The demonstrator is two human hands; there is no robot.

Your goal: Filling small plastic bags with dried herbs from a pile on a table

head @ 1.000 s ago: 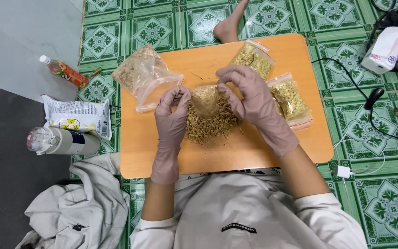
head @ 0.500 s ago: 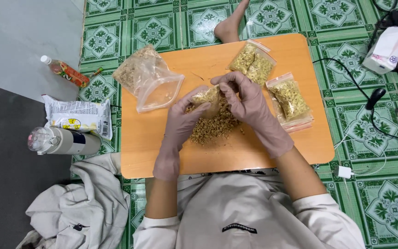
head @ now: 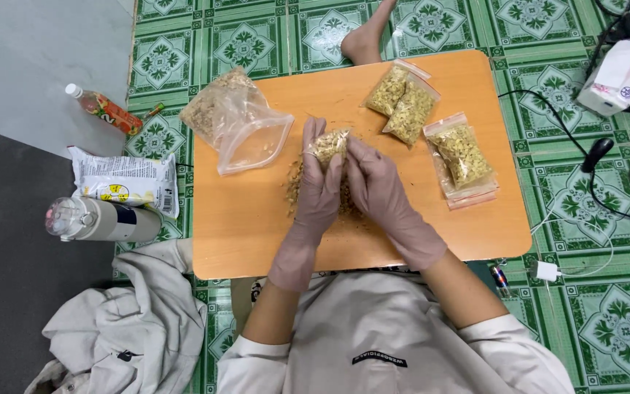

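The head view looks down on a low orange desk that stands on a green patterned tile floor. Both hands wear thin pinkish gloves. The left hand and the right hand come together above the middle of the desk, and between them they hold a small clear bag filled with yellowish grains. The grip of each hand is closed on this bag, the fingers pressing its sides. Under the hands a loose pile of the same grains lies on the desk.

To the left of the hands, a big open plastic bag lies on the desk, its mouth toward the hands. At the far right side, two filled small bags lie touching each other, and more sealed bags are near the right edge.

On the floor to the left are a bottle, a white packet, a flask and a grey cloth. A bare foot shows beyond the desk.
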